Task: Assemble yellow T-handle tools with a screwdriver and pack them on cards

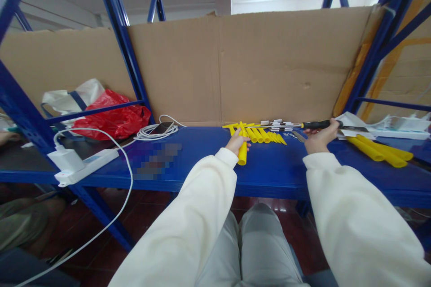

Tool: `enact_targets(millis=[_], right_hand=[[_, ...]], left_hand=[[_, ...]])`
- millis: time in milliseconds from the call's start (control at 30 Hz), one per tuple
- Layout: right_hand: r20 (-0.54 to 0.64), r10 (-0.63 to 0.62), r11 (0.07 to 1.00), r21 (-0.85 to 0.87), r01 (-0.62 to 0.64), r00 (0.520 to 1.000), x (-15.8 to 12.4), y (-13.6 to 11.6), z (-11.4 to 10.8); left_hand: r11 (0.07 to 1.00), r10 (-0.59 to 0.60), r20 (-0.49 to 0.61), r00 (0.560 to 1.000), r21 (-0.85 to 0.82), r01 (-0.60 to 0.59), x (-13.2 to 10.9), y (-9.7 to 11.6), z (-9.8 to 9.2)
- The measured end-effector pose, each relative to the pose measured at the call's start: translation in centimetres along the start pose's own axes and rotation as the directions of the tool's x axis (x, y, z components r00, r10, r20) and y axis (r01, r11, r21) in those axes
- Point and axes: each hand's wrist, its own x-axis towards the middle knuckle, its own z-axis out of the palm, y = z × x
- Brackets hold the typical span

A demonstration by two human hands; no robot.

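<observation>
My left hand (235, 143) is wrapped round a yellow T-shaped plastic tube (242, 156), its open round end towards me. In my right hand (321, 137) is a long screwdriver (315, 124) with a black and yellow handle. Its thin metal shaft points left, and the tip reaches the top of the tube; whether it touches cannot be made out. Several yellow tubes (260, 136) lie in a row just right of my left hand, with smaller pointed yellow pieces (279, 138) beside them. Small metal parts (288, 134) lie between my hands.
More yellow tubes (366, 149) lie at the right by a white power strip (400, 132). On the left are a coiled white cable (156, 132), a phone (162, 127), a second power strip (90, 166) and a red bag (112, 116). Cardboard (262, 67) backs the blue table (202, 161).
</observation>
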Motion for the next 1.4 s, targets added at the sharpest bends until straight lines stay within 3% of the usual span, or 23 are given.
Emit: enact_targets(millis=[400,733,1167,1400], right_hand=[[0.063,-0.021,1.0,0.022,0.02,0.998,0.2,0.2,0.0],[-0.007,-0.041,0.999,-0.026,0.041,0.999,0.9,0.5,-0.1],[0.044,-0.032,0.998,-0.056,0.034,0.999,1.3,0.9,-0.4],[-0.023,0.013,0.997,-0.079,-0.015,1.0,0.4,0.2,0.0]], left_hand=[[1.0,0.009,0.006,1.0,-0.023,-0.009,-0.1,0.0,0.2],[0.998,-0.004,-0.004,1.0,-0.062,0.004,0.0,0.0,0.0],[0.999,0.006,0.003,1.0,-0.046,-0.005,0.1,-0.2,0.0],[0.999,-0.014,0.004,1.0,-0.052,0.014,-0.2,0.1,0.0]])
